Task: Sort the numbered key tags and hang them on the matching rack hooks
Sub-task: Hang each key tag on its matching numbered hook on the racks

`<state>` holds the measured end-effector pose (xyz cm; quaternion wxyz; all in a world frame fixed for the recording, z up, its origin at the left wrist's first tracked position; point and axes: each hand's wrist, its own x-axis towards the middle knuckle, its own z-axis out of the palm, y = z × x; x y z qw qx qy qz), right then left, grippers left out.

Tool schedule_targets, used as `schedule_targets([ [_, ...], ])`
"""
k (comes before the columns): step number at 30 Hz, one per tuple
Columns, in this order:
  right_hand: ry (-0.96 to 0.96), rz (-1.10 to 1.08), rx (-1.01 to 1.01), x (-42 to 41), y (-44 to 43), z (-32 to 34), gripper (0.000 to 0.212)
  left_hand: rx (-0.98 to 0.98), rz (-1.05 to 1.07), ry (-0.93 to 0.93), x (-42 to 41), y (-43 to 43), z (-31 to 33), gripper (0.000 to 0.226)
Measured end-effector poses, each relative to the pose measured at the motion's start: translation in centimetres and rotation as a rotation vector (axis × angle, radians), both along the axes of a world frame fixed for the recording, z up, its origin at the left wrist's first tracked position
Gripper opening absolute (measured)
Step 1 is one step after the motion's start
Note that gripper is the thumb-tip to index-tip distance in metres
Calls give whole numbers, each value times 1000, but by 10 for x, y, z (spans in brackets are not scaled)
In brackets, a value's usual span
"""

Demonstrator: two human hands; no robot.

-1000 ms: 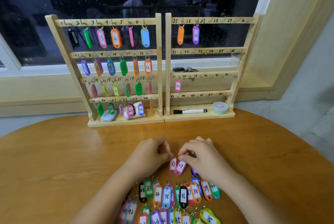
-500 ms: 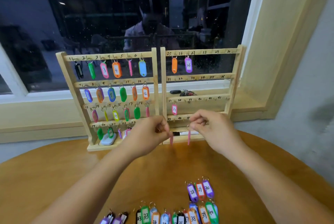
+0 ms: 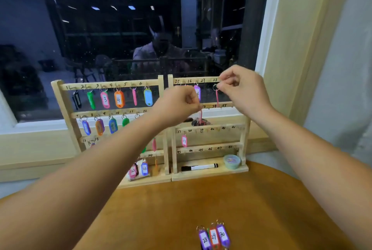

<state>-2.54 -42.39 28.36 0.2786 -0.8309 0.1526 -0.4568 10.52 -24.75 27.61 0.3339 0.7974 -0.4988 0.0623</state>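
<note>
Both hands are up from the lower rows half a second ago to the top row now. The view has tilted up too, so only three tags show on the table.

The left rack [image 3: 112,112] has most of its visible hooks filled and is partly hidden by the left forearm. The left hand [image 3: 179,104] is curled in front of the gap between the racks. Its fingers pinch the top of the left pink tag [image 3: 200,117], which hangs straight down below the fist, edge-on, number unreadable.

On the right rack [image 3: 209,145] a purple tag [image 3: 197,92] hangs on 26 and tag 37 [image 3: 184,141] sits lower; most hooks are bare. The right pink tag [image 3: 217,98] hangs vertical, also edge-on. Its ring [image 3: 215,87] is just under the top rail [image 3: 192,80], below the 27/28 labels. The right hand [image 3: 241,90] has thumb and forefinger narrow, pinching that ring from the right.

Key relation: the ring lies just left of the right fingertips, the tag's long axis points down, and the hooks are right at the rail above. The right hand is nearer; the left waits lower and to the left. Cannot tell if the ring is hooked yet. Probably a small lift and slide is needed.

Tags 28–30 [image 3: 213,236] lie on the table [image 3: 261,209] near the front edge.
</note>
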Motion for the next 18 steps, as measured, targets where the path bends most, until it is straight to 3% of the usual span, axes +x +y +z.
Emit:
schedule_targets([
  [9, -11, -63, -24, 27, -12, 21, 11, -126, -2, -73, 9, -34, 51, 13],
  [18, 11, -76, -53, 30, -14, 20, 11, -80, 54, -130, 21, -66, 61, 12],
])
